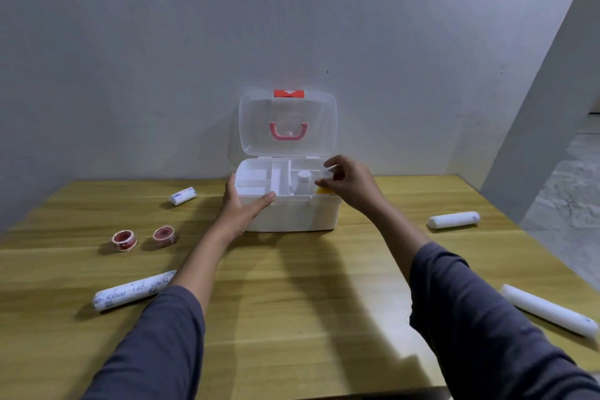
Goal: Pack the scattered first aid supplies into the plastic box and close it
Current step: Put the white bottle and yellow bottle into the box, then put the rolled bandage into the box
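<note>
The wooden table (pixel 292 286) runs up to a grey wall at the back, and the white plastic box (pixel 292 214) stands at that far edge, its clear lid (pixel 288 122) raised upright against the wall with a red handle showing through. The broad middle of the tabletop in front of the box is open; supplies lie out to both sides. The left hand (pixel 242 208) clasps the box's front left corner, thumb over the rim. The right hand (pixel 349 182) hovers over the box's right compartment, fingers pinched on a small pale item with something yellow beneath; what it is cannot be told. A white bottle (pixel 303 182) stands upright in that compartment just left of the hand. To the left lie two red tape rolls (pixel 143 239), a short bandage roll (pixel 182 196) and a long bandage roll (pixel 133 291), both angled up to the right. To the right, one white roll (pixel 453 219) lies nearly crosswise and another white roll (pixel 548 310) slants down towards the table's right edge.
</note>
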A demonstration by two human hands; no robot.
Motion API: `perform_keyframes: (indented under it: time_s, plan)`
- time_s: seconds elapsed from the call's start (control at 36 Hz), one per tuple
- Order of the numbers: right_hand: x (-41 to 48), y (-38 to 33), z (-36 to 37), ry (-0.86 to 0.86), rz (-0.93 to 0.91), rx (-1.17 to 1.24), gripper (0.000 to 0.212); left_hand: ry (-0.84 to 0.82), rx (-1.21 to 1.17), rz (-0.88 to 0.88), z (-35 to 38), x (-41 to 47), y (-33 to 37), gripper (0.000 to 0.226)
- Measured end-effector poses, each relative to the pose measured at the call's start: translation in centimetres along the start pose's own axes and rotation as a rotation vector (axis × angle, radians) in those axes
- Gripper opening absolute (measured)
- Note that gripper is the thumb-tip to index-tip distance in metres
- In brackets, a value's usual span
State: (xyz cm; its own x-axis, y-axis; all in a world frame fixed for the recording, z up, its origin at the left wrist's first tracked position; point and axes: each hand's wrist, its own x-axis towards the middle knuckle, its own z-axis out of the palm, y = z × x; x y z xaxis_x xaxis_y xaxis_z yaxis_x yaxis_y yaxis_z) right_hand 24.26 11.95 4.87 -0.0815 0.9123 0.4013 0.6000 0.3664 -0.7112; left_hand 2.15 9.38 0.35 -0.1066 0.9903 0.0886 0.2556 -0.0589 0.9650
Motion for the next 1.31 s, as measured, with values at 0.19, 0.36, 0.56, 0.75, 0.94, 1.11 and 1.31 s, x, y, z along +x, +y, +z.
perform_keyframes:
  time_s: [0.19, 0.36, 0.56, 0.75, 0.94, 1.11, 1.31]
  plan:
    - [-1.7, -0.2, -1.2, 0.048, -0.009, -0.051, 0.032, -0.018, -0.004, -0.028, -0.2, 0.5, -0.3, 0.105]
    - [-6.8, 2.8, -4.8, 0.127, 0.070, -0.188, 0.031, 0.072, -0.075, -0.005, 0.6, 0.7, -0.1, 0.100]
    - [-14.5, 6.9, -9.8, 0.217, 0.196, -0.323, 0.033, 0.174, -0.091, 0.049, 1.7, 0.4, -0.7, 0.093]
    - [-20.5, 10.2, -13.2, 0.307, 0.405, -0.656, 0.040, 0.191, -0.126, 0.034, 1.9, 0.8, -0.6, 0.093]
    - [-21.0, 12.2, -12.6, 0.150, 0.496, -0.804, 0.051, 0.203, -0.115, 0.044, 1.9, 0.6, -0.6, 0.092]
    - [-16.5, 12.8, -11.2, 0.023, 0.310, -0.707, 0.054, 0.184, -0.132, 0.055, 1.9, 0.6, -1.0, 0.090]
    - [-11.1, 14.4, -10.3, -0.025, 0.257, -0.647, 0.056, 0.150, -0.130, 0.049, 1.7, 0.4, -1.3, 0.093]
